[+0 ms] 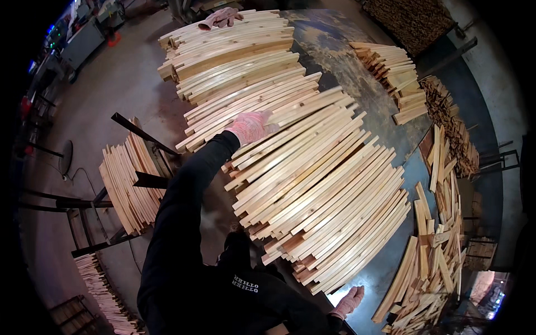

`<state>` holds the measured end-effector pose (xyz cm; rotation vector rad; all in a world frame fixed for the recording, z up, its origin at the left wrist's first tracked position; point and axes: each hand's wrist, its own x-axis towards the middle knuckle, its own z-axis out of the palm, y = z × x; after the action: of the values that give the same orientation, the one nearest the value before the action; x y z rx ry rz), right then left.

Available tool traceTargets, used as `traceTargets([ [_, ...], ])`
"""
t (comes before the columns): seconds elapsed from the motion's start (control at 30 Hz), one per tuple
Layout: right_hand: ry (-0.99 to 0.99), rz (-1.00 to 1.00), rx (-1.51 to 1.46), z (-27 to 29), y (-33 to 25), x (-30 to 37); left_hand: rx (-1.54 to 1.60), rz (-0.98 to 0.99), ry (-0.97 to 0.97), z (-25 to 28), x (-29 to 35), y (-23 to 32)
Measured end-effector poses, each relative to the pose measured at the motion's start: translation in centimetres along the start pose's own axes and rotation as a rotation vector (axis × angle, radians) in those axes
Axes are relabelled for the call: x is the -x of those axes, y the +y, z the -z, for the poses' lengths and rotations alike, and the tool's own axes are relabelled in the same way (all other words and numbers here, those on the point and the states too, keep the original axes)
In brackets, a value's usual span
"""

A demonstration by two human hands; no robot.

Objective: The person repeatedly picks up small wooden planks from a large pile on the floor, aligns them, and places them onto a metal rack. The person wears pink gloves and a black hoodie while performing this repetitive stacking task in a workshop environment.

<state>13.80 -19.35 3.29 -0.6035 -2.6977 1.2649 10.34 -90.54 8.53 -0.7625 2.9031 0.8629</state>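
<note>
My left hand [251, 127], in a pink-and-white knitted glove, rests on a long row of pale wooden strips [318, 167] near their left ends. Its fingers lie stretched over the strips, pointing right; their undersides are hidden. The strips lie side by side across the table, with uneven ends, and some sit slightly higher than others. Close to the near end of the row, my right hand [347, 302] hovers by the table edge in a similar glove. Its fingers are extended and hold nothing.
A loose glove [221, 19] lies on the far strips. To the right are a smaller strip stack [393, 72] and a jumbled heap of offcuts [432, 268] on the dark metal table [329, 42]. More strips [129, 178] sit on a metal rack at left, beside black bars [142, 134].
</note>
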Motion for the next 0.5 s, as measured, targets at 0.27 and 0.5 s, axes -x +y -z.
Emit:
traceTargets([
  [0.27,-0.119,0.351,0.218,-3.1,-5.5,-1.7,0.226,-0.280,-0.023,-4.0,-2.2,-7.0],
  [0.5,-0.557,1.222,0.223,-20.5,-22.7,8.5,0.537,-0.045,0.937,3.3,17.0,-1.9],
])
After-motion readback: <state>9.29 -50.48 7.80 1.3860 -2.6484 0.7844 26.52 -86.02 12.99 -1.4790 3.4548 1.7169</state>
